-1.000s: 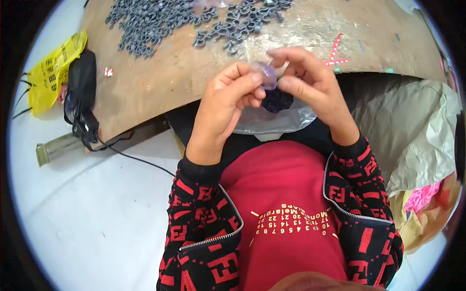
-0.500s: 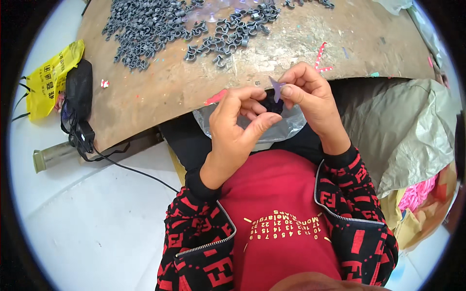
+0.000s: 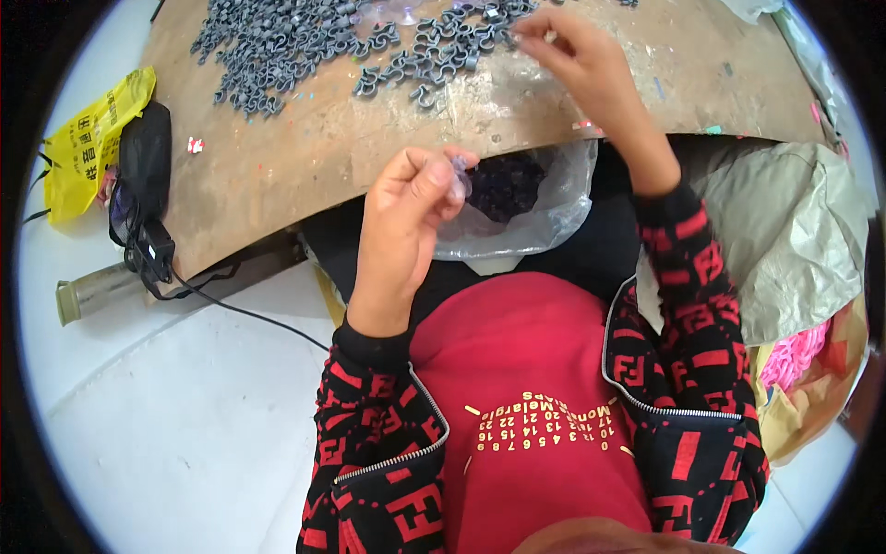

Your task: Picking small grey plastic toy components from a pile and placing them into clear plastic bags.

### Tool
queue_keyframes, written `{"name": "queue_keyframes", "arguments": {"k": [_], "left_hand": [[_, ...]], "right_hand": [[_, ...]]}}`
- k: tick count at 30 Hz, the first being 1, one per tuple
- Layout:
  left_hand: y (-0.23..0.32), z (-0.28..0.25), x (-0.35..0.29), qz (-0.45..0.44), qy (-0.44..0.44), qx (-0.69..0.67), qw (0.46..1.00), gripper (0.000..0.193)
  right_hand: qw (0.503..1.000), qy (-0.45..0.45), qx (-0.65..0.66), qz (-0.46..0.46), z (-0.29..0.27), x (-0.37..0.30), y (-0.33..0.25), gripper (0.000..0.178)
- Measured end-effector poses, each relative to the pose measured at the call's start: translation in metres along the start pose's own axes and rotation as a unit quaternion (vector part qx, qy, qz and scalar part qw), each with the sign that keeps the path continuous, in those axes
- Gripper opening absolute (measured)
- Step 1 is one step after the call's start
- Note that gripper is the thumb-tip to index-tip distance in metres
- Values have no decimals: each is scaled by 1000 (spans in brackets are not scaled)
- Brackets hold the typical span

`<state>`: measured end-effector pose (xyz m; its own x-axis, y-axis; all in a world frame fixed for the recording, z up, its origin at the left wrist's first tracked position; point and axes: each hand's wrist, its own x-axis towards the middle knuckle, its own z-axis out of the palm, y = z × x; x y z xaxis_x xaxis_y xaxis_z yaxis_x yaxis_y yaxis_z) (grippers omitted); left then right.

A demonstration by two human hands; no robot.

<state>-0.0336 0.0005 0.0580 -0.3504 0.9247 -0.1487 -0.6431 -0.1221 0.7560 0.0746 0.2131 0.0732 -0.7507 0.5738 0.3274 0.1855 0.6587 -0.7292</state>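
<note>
My left hand (image 3: 411,198) is closed, thumb against fingers, on a translucent purple suction cup (image 3: 460,175) partly hidden by the fingertips. It is raised at the table's near edge, beside a clear plastic bag (image 3: 563,208) with dark purple pieces (image 3: 506,187) in it. My right hand (image 3: 572,55) reaches over the table, its fingers bent into a pinch at the right end of the loose grey plastic clips (image 3: 443,46). Whether a clip is between those fingertips is too blurred to make out.
A big heap of grey clips (image 3: 268,51) covers the table's far left, with translucent purple cups (image 3: 383,13) beside it. A yellow bag (image 3: 92,152) and a black pouch (image 3: 143,162) with a cable hang at the left edge. A grey sack (image 3: 784,240) stands right.
My right hand has let go of the purple piece and moved up and away to the grey clips. My left hand now holds a purple suction cup and has shifted slightly left, uncovering the bag.
</note>
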Motion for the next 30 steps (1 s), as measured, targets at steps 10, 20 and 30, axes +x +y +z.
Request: {"name": "queue_keyframes", "arguments": {"k": [10,20,30], "left_hand": [[-11,-16,-3,-13,-10,-149,989,23],[-16,12,1,5,26,64,998,17],[-16,18,4,-17,21,70,997,31]], "right_hand": [[998,2,-55,-15,15,12,35,20],[968,172,179,-41,40,-58,-16,16],[851,82,513,72,48,-55,-20,22]]}}
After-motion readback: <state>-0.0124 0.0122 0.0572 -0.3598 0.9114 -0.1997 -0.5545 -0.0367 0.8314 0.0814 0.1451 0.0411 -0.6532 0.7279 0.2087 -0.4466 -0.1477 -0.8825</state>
